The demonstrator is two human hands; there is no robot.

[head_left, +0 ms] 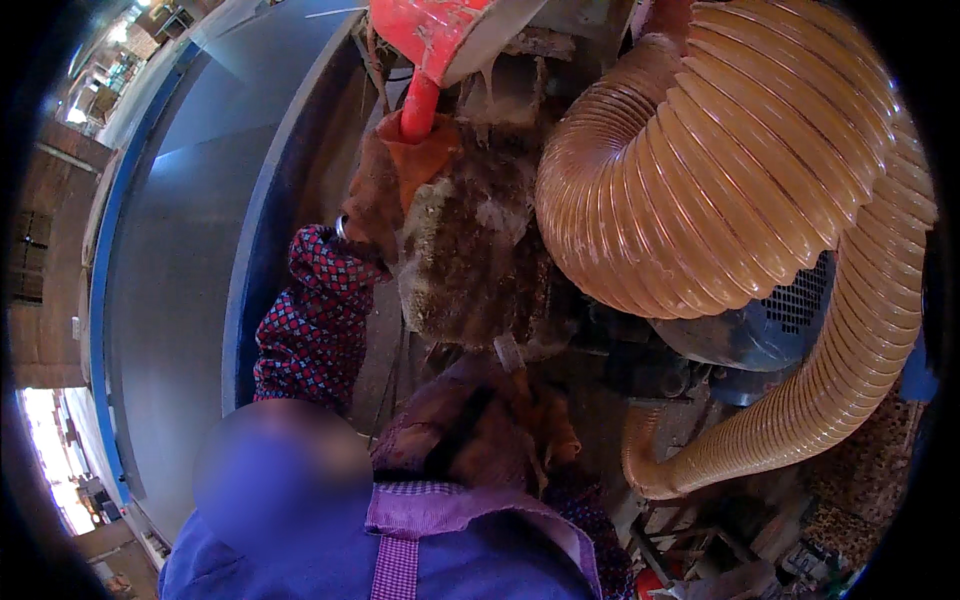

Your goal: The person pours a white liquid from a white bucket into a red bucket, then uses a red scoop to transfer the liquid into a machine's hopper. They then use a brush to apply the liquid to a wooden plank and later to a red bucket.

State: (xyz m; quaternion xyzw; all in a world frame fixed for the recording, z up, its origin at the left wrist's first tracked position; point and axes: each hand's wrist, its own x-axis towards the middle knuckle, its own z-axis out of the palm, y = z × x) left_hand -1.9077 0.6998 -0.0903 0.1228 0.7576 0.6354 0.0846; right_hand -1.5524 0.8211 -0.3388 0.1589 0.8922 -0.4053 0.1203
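My left hand (382,195), in a brown work glove with a patterned sleeve behind it, is closed around the handle of a red scoop (425,40). The scoop's wide pan points up and away from me, its greyish side turned to the right. Just right of that glove is a rough, dust-caked brown block (475,260) whose kind I cannot make out. Lower down, in dim light, a brown glove on my right hand (550,425) shows beside a dusty, rounded surface. Its fingers are too dark to read.
A thick amber ribbed hose (720,170) loops across the right side. Under it sits a dark machine housing with a perforated grille (797,300). A long grey panel with blue edges (190,270) runs along the left. Cluttered items (720,560) lie at the lower right.
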